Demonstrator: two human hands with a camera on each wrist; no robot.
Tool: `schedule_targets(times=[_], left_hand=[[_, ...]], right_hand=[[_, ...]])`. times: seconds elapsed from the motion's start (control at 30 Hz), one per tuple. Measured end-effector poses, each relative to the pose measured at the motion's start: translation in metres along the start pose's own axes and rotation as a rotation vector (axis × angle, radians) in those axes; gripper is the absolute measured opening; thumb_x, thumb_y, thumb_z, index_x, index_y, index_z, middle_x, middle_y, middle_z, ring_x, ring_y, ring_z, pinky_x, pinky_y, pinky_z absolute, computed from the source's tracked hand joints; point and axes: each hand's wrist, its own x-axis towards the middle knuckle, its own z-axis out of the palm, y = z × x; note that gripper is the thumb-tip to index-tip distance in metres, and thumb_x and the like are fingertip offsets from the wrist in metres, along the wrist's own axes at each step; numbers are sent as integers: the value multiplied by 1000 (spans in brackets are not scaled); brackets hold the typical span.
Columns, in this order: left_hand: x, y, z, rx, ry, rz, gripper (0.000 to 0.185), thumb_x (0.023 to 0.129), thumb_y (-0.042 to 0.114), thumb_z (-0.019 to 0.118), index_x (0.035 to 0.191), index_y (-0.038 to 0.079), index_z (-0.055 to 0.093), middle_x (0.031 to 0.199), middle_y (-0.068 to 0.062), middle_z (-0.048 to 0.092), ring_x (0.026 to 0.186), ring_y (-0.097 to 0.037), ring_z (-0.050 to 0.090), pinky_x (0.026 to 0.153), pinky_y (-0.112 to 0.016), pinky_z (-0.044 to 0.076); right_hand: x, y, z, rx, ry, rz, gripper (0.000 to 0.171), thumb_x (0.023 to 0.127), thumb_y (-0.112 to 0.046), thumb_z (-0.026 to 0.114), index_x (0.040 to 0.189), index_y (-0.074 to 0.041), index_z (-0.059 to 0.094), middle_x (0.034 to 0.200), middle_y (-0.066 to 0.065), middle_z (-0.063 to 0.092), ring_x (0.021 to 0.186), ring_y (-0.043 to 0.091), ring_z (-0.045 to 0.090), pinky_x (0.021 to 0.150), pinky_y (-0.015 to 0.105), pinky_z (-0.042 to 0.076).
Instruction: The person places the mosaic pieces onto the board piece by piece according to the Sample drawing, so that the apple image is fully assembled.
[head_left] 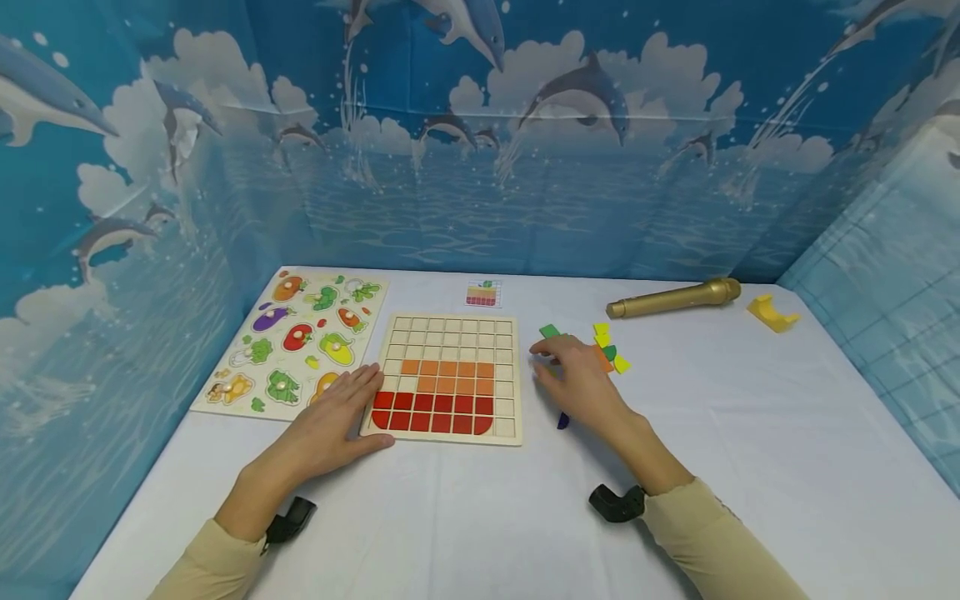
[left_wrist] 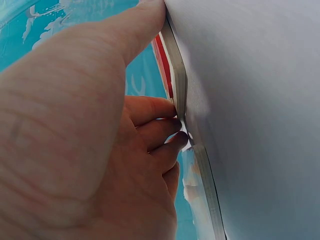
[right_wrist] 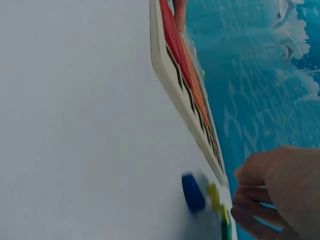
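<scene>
pale grid board (head_left: 453, 337) lies flat; part-filled

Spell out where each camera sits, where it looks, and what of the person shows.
Head: on the head, facing forward and down at the board; left hand, right hand and sleeves show.
Left wrist: on that wrist, looking along the left hand at the board's edge; that hand looms large.
Right wrist: on that wrist, looking past the right hand toward board and blue piece; apparently a sliver of left hand shows.
Head and right wrist share the blue piece and red tiles.
</scene>
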Motion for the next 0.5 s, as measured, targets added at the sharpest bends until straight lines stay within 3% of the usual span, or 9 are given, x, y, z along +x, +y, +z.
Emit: schedule_targets(times=[0.23, 0.5], left_hand=[[-1, 0, 0, 4, -1, -3, 96, 90, 51, 79, 161, 0, 39, 171, -18, 34, 158, -41, 31, 129, -58, 25], [-1, -1, 0, 1, 12, 11, 95, 91, 54, 77, 161, 0, 40, 169, -19, 36, 157, -44, 33, 128, -61, 27]], right_hand=[[-18, 25, -21, -2, -6, 76, 26, 94, -6, 77, 119, -1, 75, 115, 15, 75, 99, 30, 72, 86, 48, 64], [-34, 40, -40, -34, -1, 71, 26, 89, -7, 83, 114, -3, 77, 106, 11, 78, 93, 26, 74, 87, 50, 63]])
